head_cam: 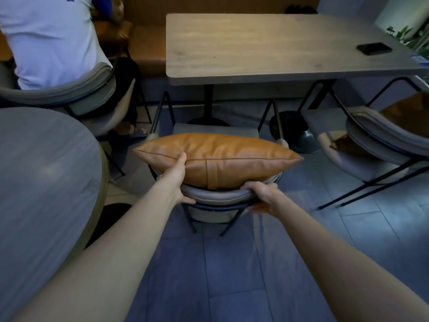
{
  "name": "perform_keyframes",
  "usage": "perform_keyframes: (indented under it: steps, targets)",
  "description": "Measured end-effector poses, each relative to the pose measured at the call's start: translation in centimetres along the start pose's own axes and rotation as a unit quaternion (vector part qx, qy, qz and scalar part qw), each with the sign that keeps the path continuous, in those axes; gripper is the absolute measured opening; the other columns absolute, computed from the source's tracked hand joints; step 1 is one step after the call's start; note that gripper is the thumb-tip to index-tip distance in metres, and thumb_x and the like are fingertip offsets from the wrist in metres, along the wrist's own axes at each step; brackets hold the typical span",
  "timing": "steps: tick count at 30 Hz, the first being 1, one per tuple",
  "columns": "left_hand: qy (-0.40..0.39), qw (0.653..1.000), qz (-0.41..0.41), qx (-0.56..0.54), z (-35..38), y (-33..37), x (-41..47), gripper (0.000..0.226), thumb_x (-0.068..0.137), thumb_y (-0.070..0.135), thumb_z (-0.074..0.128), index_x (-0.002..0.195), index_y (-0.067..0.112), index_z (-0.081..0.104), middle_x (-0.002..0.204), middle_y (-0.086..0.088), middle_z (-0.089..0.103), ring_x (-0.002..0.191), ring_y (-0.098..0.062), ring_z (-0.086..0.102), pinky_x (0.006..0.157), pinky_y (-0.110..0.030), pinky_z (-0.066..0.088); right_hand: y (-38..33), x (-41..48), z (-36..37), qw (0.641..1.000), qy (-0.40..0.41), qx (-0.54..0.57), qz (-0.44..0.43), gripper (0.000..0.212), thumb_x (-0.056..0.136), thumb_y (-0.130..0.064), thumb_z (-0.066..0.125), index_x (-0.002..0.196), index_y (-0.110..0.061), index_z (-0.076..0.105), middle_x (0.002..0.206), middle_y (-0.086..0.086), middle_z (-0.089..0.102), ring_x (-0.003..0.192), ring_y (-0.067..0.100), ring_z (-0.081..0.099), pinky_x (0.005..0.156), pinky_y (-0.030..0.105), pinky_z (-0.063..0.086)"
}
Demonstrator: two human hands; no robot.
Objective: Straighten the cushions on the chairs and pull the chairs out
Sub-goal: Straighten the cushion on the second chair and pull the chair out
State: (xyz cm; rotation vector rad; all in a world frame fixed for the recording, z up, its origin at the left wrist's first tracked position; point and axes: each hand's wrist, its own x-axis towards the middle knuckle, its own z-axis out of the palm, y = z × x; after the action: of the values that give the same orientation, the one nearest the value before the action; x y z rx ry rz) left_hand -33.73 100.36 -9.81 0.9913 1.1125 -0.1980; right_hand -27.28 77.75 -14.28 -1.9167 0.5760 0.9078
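Observation:
A tan leather cushion (229,156) stands on edge against the curved grey backrest (220,196) of the chair in front of me. My left hand (178,177) grips the backrest at its left end, thumb pressed up against the cushion's near face. My right hand (262,196) is wrapped over the backrest's right end, fingers over the top and thumb below. The chair's grey seat (185,129) shows just beyond the cushion, near the table's pedestal. A second chair (380,145) at the right holds another tan cushion (411,112), partly cut off by the frame edge.
A wooden table (267,47) stands beyond the chair, with a black phone (374,48) at its right end. A round grey table (41,182) fills the left. A person in a white shirt (48,38) sits on a chair at upper left. Blue-grey floor tiles (232,275) lie below.

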Motion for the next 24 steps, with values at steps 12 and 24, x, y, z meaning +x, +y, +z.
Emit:
perform_keyframes:
  steps: [12, 24]
  targets:
    - [-0.023, 0.995, 0.0, 0.1, -0.3, 2.9, 1.4, 0.13, 0.051, 0.063, 0.089, 0.154, 0.031, 0.016, 0.157, -0.016, 0.028, 0.132, -0.048, 0.038, 0.085, -0.075, 0.043, 0.1, 0.3, 0.4, 0.98, -0.036, 0.197, 0.021, 0.117, 0.076, -0.052, 0.078, 0.162, -0.033, 0.002, 0.15, 0.015, 0.046, 0.097, 0.046, 0.067, 0.062, 0.052, 0.06]
    - [-0.038, 0.997, 0.048, 0.057, 1.5, 1.6, 1.8, 0.111, 0.061, 0.06, 0.085, 0.15, 0.028, 0.027, 0.152, -0.01, 0.038, 0.131, -0.038, 0.044, 0.1, -0.068, 0.038, -1.1, 1.3, 2.3, 0.974, 0.008, 0.227, -0.013, 0.136, 0.076, -0.022, 0.077, 0.153, -0.019, -0.035, 0.097, 0.007, 0.054, 0.085, 0.028, 0.063, 0.046, 0.035, 0.059]
